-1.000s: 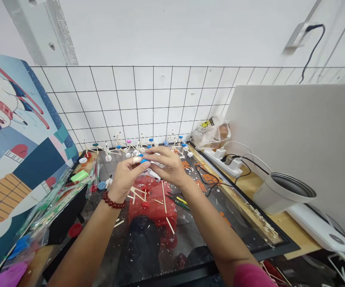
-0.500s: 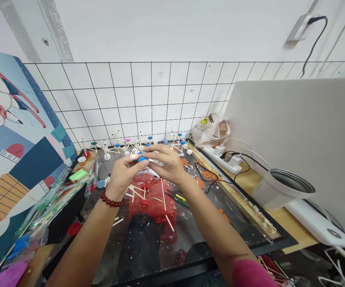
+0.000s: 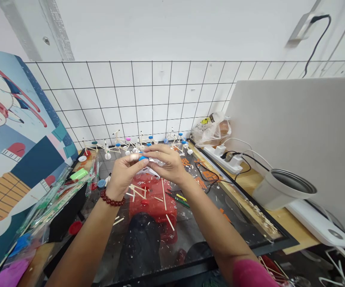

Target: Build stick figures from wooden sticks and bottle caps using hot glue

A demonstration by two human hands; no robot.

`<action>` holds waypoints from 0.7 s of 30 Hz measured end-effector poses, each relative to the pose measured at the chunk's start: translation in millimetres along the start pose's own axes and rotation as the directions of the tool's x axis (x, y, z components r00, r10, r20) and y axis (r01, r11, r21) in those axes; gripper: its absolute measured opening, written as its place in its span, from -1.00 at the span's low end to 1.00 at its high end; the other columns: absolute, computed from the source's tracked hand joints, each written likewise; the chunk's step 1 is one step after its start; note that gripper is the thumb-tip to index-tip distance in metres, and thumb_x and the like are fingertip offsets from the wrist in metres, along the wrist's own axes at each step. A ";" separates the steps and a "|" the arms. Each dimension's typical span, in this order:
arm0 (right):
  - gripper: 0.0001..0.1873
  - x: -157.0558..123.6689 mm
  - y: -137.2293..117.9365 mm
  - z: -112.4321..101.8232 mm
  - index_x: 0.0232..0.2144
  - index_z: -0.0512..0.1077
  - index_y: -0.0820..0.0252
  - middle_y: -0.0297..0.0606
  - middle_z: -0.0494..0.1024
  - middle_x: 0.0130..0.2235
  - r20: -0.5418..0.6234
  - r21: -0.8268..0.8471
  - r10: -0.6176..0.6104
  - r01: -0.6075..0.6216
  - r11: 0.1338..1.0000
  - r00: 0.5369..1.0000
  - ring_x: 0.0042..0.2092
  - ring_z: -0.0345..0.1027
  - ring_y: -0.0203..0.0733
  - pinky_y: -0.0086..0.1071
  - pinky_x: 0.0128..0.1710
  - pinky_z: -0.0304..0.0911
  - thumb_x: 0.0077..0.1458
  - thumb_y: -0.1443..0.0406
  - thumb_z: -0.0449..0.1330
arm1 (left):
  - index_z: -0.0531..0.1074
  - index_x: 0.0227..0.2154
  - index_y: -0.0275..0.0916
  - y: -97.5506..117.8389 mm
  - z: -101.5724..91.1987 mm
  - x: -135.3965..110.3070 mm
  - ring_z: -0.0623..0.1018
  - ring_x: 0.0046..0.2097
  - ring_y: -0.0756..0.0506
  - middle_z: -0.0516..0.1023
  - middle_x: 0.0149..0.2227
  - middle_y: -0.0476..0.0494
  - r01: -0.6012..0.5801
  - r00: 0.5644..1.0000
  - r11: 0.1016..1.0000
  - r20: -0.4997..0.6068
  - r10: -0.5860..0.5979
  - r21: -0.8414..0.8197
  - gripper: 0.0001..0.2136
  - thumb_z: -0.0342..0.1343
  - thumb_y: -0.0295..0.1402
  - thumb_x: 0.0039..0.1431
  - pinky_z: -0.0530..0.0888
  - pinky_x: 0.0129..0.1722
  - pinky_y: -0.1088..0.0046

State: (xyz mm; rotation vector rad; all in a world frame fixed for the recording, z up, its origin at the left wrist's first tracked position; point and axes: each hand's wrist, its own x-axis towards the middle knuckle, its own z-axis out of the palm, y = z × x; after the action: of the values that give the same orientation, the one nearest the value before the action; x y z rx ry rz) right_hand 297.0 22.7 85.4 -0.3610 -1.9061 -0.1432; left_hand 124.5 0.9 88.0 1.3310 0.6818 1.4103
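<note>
Both hands meet over the glass-topped table, fingers closed around a small round blue piece (image 3: 143, 158), possibly a cap or clay. My left hand (image 3: 123, 173), with a bandaged finger and a red bead bracelet (image 3: 112, 200), pinches it from the left. From the right, my right hand (image 3: 168, 164) grips it with thumb and fingertips. Something whitish shows under the right fingers, too hidden to name. Beneath the hands lies a joined frame of thin wooden sticks (image 3: 138, 191), with a long loose stick (image 3: 163, 194) to its right.
Several stick models with coloured round pieces (image 3: 117, 146) stand along the tiled wall. Tools with green and yellow handles (image 3: 182, 199) lie to the right. Beyond them are orange scraps (image 3: 210, 176), a power strip (image 3: 223, 160) and a grey-white pot (image 3: 280, 189). Lime-green clay (image 3: 79, 174) sits at left.
The view has shifted very slightly. Both hands keep nearly the same pose around the blue piece.
</note>
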 end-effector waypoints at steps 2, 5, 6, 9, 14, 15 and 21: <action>-0.77 -0.1 -0.2 0.1 -0.08 0.49 0.10 -0.16 0.60 -0.08 -0.003 0.000 0.004 -0.004 1.000 1.000 -0.02 0.49 -0.18 -0.16 -0.03 0.42 0.19 0.36 0.24 | 0.66 -0.38 -0.20 -0.6 -0.2 -0.1 0.58 -0.30 0.01 0.68 -0.34 -0.07 0.002 1.000 1.000 -0.001 -0.002 0.006 -0.83 0.43 -0.32 -0.10 0.54 -0.23 0.51; -0.78 -0.2 -0.8 0.2 -0.09 0.49 0.12 -0.15 0.60 -0.08 -0.009 0.002 0.004 -0.004 1.000 1.000 -0.03 0.49 -0.17 -0.16 -0.03 0.42 0.19 0.36 0.24 | 0.66 -0.37 -0.20 -0.6 -0.8 -0.1 0.59 -0.29 0.00 0.68 -0.33 -0.08 -0.002 1.000 1.000 -0.009 0.002 0.019 -0.82 0.43 -0.32 -0.09 0.54 -0.22 0.50; -0.78 -0.1 -1.1 0.2 -0.10 0.49 0.12 -0.15 0.60 -0.08 -0.009 0.003 0.005 -0.005 1.000 1.000 -0.02 0.49 -0.17 -0.16 -0.03 0.42 0.19 0.36 0.24 | 0.66 -0.38 -0.20 -0.4 -1.2 -0.1 0.59 -0.29 0.00 0.68 -0.34 -0.08 -0.005 1.000 1.000 -0.012 0.005 0.022 -0.83 0.43 -0.32 -0.09 0.54 -0.22 0.49; -0.78 0.2 -1.9 0.1 -0.09 0.49 0.11 -0.16 0.60 -0.08 -0.002 0.006 0.012 -0.012 1.000 1.000 -0.02 0.49 -0.18 -0.16 -0.03 0.43 0.19 0.36 0.24 | 0.66 -0.40 -0.21 0.4 -2.0 0.1 0.59 -0.28 -0.01 0.68 -0.34 -0.09 -0.009 1.000 1.000 -0.015 0.009 0.026 -0.84 0.43 -0.32 -0.09 0.53 -0.21 0.48; -0.78 0.4 -1.4 0.4 -0.10 0.49 0.11 -0.17 0.60 -0.08 -0.005 0.008 0.015 -0.015 1.000 1.000 -0.03 0.49 -0.18 -0.16 -0.03 0.43 0.19 0.36 0.24 | 0.66 -0.40 -0.21 -0.2 -1.9 -0.2 0.58 -0.31 0.00 0.67 -0.37 -0.08 0.001 1.000 0.999 -0.013 0.000 0.033 -0.84 0.42 -0.29 -0.07 0.53 -0.23 0.48; -0.78 0.4 -1.1 0.6 -0.10 0.49 0.12 -0.16 0.60 -0.08 -0.007 0.011 0.012 -0.012 1.000 1.000 -0.03 0.49 -0.18 -0.16 -0.03 0.43 0.18 0.37 0.24 | 0.66 -0.41 -0.22 -0.4 -1.8 -0.2 0.58 -0.31 0.00 0.67 -0.37 -0.08 0.002 1.000 0.999 -0.014 -0.001 0.033 -0.84 0.42 -0.29 -0.07 0.53 -0.23 0.49; -0.78 0.7 -0.4 0.7 -0.11 0.51 0.12 -0.13 0.61 -0.09 -0.052 0.036 0.032 -0.030 0.999 0.998 -0.04 0.51 -0.17 -0.18 -0.04 0.45 0.18 0.36 0.26 | 0.65 -0.27 -0.19 3.6 -4.1 0.6 0.61 -0.19 -0.06 0.68 -0.22 -0.14 0.004 1.000 0.999 0.013 -0.003 -0.045 -0.72 0.44 -0.33 -0.12 0.55 -0.15 0.43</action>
State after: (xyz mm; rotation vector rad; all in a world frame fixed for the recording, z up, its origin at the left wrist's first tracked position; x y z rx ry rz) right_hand 296.1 22.7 85.8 -0.3593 -1.8480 -0.0978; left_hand 119.7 1.3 90.5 1.3023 0.6401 1.4052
